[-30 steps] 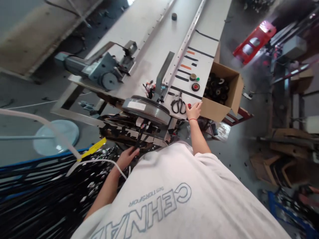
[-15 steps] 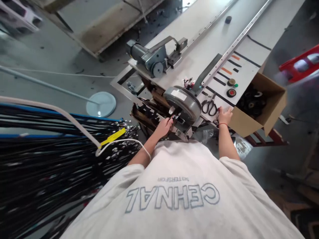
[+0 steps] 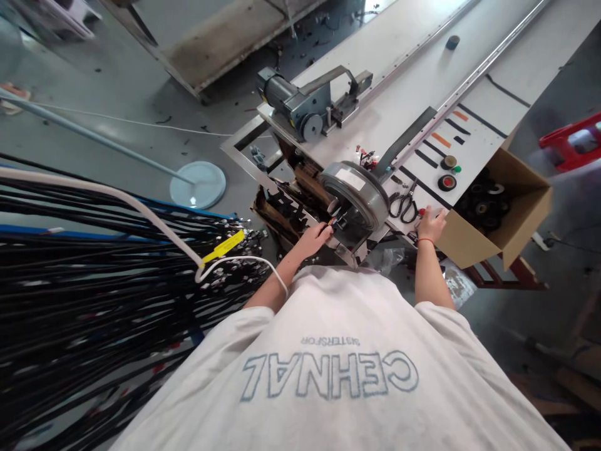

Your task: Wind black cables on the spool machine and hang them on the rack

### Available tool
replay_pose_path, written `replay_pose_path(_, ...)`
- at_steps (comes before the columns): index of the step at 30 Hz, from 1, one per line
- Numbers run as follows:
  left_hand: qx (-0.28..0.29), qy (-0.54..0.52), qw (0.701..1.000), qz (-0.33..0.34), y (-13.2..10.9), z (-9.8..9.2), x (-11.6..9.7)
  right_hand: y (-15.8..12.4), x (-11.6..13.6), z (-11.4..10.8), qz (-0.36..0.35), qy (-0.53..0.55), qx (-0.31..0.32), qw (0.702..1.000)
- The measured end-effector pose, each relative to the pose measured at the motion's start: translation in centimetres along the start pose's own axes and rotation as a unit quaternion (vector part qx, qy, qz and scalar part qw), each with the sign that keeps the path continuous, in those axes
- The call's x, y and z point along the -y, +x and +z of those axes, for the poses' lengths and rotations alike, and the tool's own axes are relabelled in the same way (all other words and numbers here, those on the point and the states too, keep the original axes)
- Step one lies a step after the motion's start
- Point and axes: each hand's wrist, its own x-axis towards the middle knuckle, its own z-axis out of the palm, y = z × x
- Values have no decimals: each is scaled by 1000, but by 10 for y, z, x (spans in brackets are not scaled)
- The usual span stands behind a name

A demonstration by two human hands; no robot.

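Note:
My left hand (image 3: 315, 238) reaches to the lower front of a round grey drum (image 3: 357, 194) on the machine. Its fingers are pinched together on a small dark part there, too small to name. My right hand (image 3: 432, 223) lies on the near edge of the white worktable (image 3: 413, 88), fingers stretched flat, beside a red knob (image 3: 421, 212) and black-handled scissors (image 3: 402, 204). A red band circles the right wrist.
An open cardboard box (image 3: 507, 213) of black rolls hangs at the table's right edge. Tape rolls (image 3: 447, 182) sit near it. A motor unit (image 3: 300, 106) stands at the table's left. Bundles of black cables (image 3: 94, 294) fill the left, with a white hose (image 3: 117, 200) and yellow tag (image 3: 224, 246).
My left hand rose from the dark parts below the machine up to the drum's front. My view swung left and steadied. The right hand stayed on the table edge.

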Motion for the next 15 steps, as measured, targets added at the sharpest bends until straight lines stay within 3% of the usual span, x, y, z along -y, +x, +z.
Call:
replay_pose_path(4,69,-20,997,-21,-13,-11,30,1,-1,0,-1,0,2,1000)
replay_pose_path(7,47,8,998,-43,-26,-16,45,2,-4,0,-10,8,6,1000)
replay_pose_path(15,44,43,997,-45,-27,-13,40,2,-4,2,-14,7,-3,1000)
